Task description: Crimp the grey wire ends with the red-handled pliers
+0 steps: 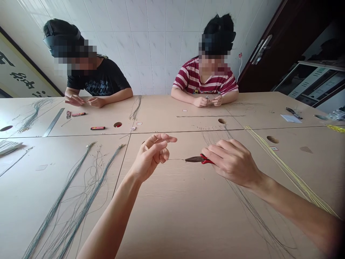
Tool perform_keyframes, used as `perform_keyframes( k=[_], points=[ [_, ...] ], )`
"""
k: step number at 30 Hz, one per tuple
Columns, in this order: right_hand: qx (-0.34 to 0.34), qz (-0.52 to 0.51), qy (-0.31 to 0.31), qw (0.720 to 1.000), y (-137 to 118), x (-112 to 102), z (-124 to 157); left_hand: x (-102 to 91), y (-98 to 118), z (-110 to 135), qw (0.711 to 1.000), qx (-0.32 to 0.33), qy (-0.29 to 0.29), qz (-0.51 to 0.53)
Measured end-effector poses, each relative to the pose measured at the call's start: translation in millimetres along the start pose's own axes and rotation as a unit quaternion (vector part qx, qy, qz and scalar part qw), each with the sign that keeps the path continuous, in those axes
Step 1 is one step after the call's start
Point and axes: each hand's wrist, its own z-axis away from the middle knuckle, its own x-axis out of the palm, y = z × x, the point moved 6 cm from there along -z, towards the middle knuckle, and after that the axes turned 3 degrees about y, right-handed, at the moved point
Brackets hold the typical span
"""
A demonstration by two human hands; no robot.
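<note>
My right hand (233,163) is closed round the red handles of a pair of pliers (194,159), whose dark jaws point left. A thin cord (176,159) runs from the jaw tips toward my left hand (153,154). The left thumb and fingers are pinched together on this cord, with the index finger stretched to the right. Any small part at the jaw tips is too tiny to make out. Below and behind my right hand lies a loose bundle of grey cords (250,207). To the left of my left arm are two bundles of blue-grey cords (101,190) with small metal ends.
Yellow cords (291,172) lie at the right. Two people sit across the table (161,208), their hands near the far edge. A metal ruler (54,122), a red marker (97,128) and several cable holes (272,139) are farther off.
</note>
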Motion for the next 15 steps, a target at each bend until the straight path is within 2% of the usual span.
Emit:
perform_keyframes(
  k=[4,9,11,15],
  points=[
    [-0.003,0.002,0.001,1.0,1.7,-2.0,-0.9,3.3,0.3,3.3,0.991,-0.022,-0.046,-0.122],
    [-0.007,0.007,-0.005,1.0,2.8,-2.1,-2.0,9.3,-7.4,9.0,0.962,-0.07,-0.122,-0.235],
    [-0.009,0.007,-0.006,1.0,2.4,-1.0,-1.6,10.1,-11.0,9.4,0.957,-0.077,-0.123,-0.253],
    [0.003,-0.015,-0.008,1.0,1.8,3.3,1.9,9.5,-16.0,8.6,0.96,-0.084,-0.078,-0.256]
  ],
)
